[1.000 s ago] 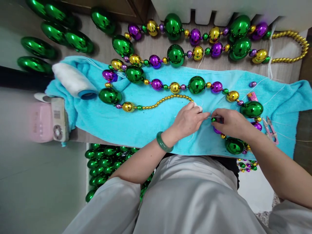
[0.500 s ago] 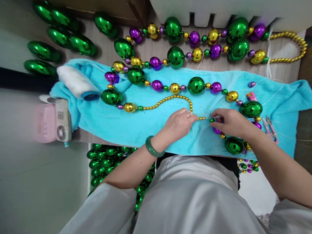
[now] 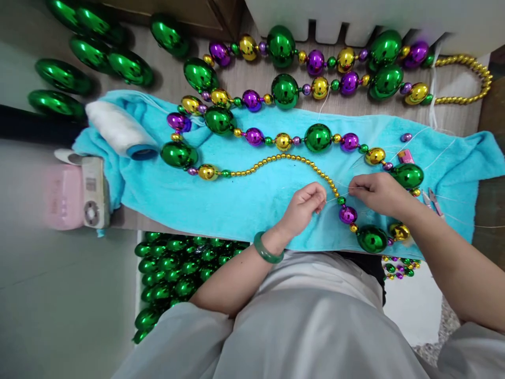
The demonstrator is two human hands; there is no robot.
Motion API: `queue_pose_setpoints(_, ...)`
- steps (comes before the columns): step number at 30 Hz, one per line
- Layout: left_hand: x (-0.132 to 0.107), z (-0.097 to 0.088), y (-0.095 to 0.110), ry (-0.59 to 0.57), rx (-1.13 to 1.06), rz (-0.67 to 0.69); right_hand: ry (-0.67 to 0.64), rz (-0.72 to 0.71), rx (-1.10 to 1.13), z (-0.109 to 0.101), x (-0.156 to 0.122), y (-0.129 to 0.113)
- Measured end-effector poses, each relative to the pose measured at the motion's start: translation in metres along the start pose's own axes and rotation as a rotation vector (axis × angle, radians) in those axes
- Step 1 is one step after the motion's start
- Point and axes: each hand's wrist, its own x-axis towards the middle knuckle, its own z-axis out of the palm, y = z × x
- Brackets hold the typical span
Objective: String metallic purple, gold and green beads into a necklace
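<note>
My left hand [image 3: 306, 207] is closed in a pinch on a thin pale thread, just left of where the bead strand comes together. Across from it, my right hand [image 3: 374, 193] pinches another stretch of the thread. Between and below them, the small gold beads [image 3: 284, 156] meet a small green bead [image 3: 341, 200]. A purple ball [image 3: 347, 215] and a large green ball [image 3: 371, 239] follow on the same strand. This garland of green, gold and purple balls loops over a turquoise towel [image 3: 236, 210].
A white thread spool [image 3: 116, 129] lies on the towel's left. Thread snips [image 3: 433, 202], a pink object [image 3: 405, 156] and a loose purple bead [image 3: 406, 137] lie right. Another garland [image 3: 284, 90] stretches behind. Large green balls [image 3: 130, 67] stand back left; many more [image 3: 169, 263] sit below the table edge.
The small gold beads have come up against the small green bead, closing the gap. My left hand has let go of the gold beads and moved right and slightly down; my right hand shifted slightly right.
</note>
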Motion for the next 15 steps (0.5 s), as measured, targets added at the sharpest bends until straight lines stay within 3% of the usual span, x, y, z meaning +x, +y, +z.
queue_pose_setpoints(4, -0.0010, -0.0016, 0.0019, -0.027, 0.246, 0.041, 0.018, 0.027, -0.074, -0.0023, -0.0015, 0.0017)
queue_pose_setpoints(15, 0.0025, -0.0085, 0.0065, 0.002, 0.061, 0.020, 0.068, 0.041, 0.042, 0.0040, 0.0001, 0.0075)
